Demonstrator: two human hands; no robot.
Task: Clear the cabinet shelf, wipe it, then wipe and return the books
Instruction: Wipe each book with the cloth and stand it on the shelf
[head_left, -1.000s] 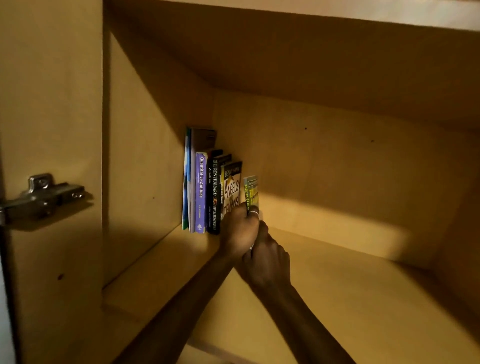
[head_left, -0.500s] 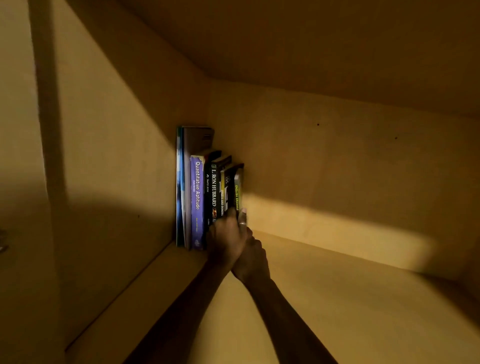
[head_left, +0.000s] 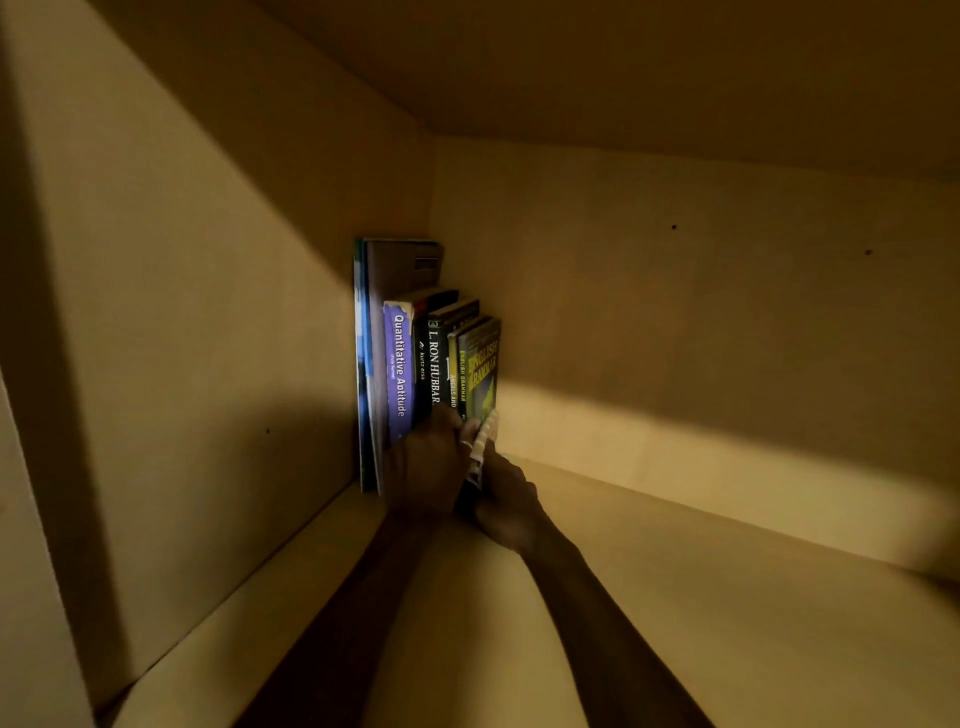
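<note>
Several books stand upright in the far left corner of the cabinet shelf (head_left: 675, 597). From the left they are a tall blue one (head_left: 363, 364), a purple "Quantitative Aptitude" (head_left: 399, 364), a black "L. Ron Hubbard" (head_left: 434, 364), "Angels and" (head_left: 453, 384), and a green "English Grammar" book (head_left: 482, 364) at the right end. My left hand (head_left: 426, 467), with a ring on it, grips the bottom of the green book and presses against the lower spines. My right hand (head_left: 506, 504) sits just below and to the right, closed on a white ribbed cloth (head_left: 480, 447).
The cabinet's left side wall (head_left: 208, 312) is close to the books and the back wall (head_left: 675, 312) is just behind them. The shelf top (head_left: 623, 67) hangs low overhead. A band of light crosses the lower back wall, and the remainder is dim.
The green book, held apart from the row a second ago, now stands against the other books. Both hands have moved in with it, and my view has come closer to the corner.
</note>
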